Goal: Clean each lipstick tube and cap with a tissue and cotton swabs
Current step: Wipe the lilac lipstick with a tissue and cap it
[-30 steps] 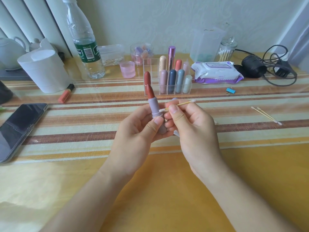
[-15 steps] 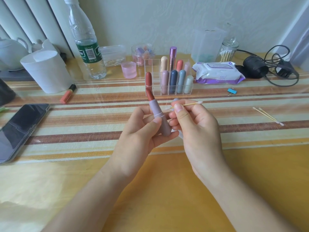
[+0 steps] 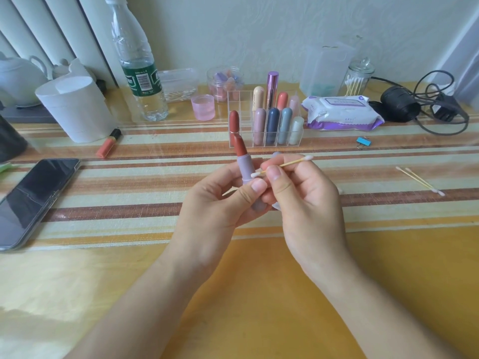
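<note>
Above striped mat [image 3: 116,200], left hand [image 3: 215,206] around lipstick tube [image 3: 245,168], base hidden; right hand [image 3: 308,200] pinching cotton swab [image 3: 293,163].

Single view, worn on the head, wide-angle, facing forward and down across a table [image 3: 285,294] from its near edge. Sits close over the left hand [image 3: 215,203] and right hand [image 3: 305,203], placed mid-frame, forearms entering from the bottom edge. Takes in the far wall [image 3: 259,35] at top, a phone [image 3: 33,198] at near left, a black cable [image 3: 425,104] at far right, with a striped cloth [image 3: 129,203] spanning the width between.
</note>
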